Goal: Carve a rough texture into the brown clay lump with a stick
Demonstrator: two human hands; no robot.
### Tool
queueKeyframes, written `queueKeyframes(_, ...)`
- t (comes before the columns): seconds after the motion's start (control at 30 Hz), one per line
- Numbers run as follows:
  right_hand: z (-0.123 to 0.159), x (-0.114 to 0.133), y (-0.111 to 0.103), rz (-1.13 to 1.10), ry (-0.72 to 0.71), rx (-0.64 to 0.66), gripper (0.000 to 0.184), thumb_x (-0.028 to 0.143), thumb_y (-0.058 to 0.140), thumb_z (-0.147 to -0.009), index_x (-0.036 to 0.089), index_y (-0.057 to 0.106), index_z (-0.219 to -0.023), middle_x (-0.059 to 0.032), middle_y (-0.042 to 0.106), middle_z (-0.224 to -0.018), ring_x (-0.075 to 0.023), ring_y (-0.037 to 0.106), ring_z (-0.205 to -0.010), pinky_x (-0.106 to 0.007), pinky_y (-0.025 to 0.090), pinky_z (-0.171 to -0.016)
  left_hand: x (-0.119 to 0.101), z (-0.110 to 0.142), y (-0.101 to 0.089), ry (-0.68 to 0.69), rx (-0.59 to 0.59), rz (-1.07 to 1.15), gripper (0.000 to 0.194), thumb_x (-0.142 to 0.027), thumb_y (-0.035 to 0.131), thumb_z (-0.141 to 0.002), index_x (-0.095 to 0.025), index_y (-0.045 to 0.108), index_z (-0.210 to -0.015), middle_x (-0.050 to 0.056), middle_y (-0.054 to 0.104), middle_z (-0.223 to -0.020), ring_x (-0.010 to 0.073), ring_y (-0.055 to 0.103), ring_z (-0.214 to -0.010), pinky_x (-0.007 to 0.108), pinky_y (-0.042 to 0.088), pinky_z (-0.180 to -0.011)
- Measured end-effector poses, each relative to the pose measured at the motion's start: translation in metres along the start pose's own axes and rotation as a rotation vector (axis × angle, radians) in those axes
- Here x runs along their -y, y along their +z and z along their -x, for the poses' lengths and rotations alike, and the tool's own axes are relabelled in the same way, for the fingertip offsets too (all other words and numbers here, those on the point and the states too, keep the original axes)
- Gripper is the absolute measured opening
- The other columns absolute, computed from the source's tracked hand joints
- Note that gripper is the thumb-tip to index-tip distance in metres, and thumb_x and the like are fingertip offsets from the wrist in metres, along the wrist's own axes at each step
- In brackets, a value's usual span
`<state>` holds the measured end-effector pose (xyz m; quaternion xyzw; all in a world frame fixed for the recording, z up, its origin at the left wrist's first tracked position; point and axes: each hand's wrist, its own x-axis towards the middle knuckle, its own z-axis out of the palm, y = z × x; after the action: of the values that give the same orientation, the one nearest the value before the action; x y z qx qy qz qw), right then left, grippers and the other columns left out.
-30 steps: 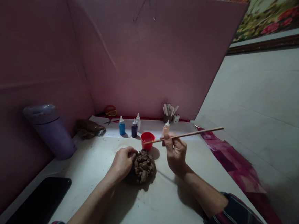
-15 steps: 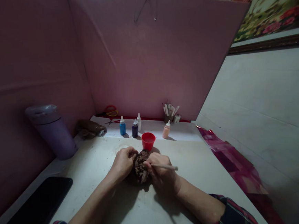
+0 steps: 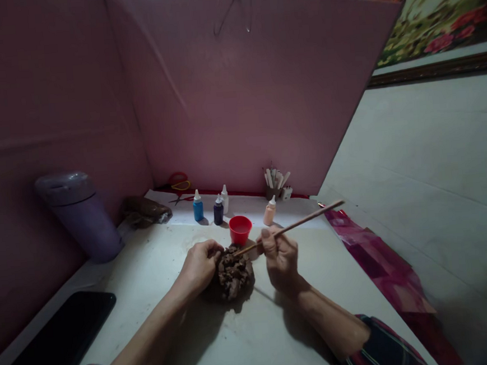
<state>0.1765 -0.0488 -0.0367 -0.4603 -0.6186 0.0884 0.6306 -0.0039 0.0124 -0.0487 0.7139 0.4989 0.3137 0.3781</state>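
A rough, crumbly lump of brown clay (image 3: pixel 236 276) sits on the white table top, in front of a small red cup (image 3: pixel 241 229). My left hand (image 3: pixel 201 263) is closed at the lump's left side, fingertips pinched against its upper edge. Between the thumb and fingers of my right hand (image 3: pixel 281 258) is a thin wooden stick (image 3: pixel 309 216), slanting up to the right. The stick's lower end meets the top of the clay near the cup. My right hand itself stays apart from the clay, to its right.
Paint bottles in blue (image 3: pixel 198 207), dark (image 3: pixel 218 211), white (image 3: pixel 225 199) and peach (image 3: pixel 270 211) stand behind the cup. Farther back are scissors (image 3: pixel 179 183) and a tool holder (image 3: pixel 273 191). At left are a purple tumbler (image 3: pixel 86 223), a wrapped brown block (image 3: pixel 144 211) and a black phone (image 3: pixel 58 343).
My right hand has moved right and slightly up, off the clay's right side. The stick now points up to the right, its lower end visible on the clay. My left hand stays put.
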Motion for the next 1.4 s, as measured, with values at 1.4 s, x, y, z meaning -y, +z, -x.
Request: queueKeyframes(1.4, 0.004, 0.001, 0.002, -0.032, -0.105, 0.038, 0.027, 0.025, 0.041, -0.097, 0.019, 0.054, -0.074, 0.0013, 0.052, -0.062, -0.0122, 0.051, -0.055, -0.024, 0.041, -0.054, -0.003, 0.001, 0.0, 0.006, 0.012, -0.033, 0.021, -0.022, 0.05, -0.077, -0.015, 0.07, -0.081, 0.008, 0.072, -0.081, 0.0218, 0.064, -0.08, 0.03, 0.045, -0.073)
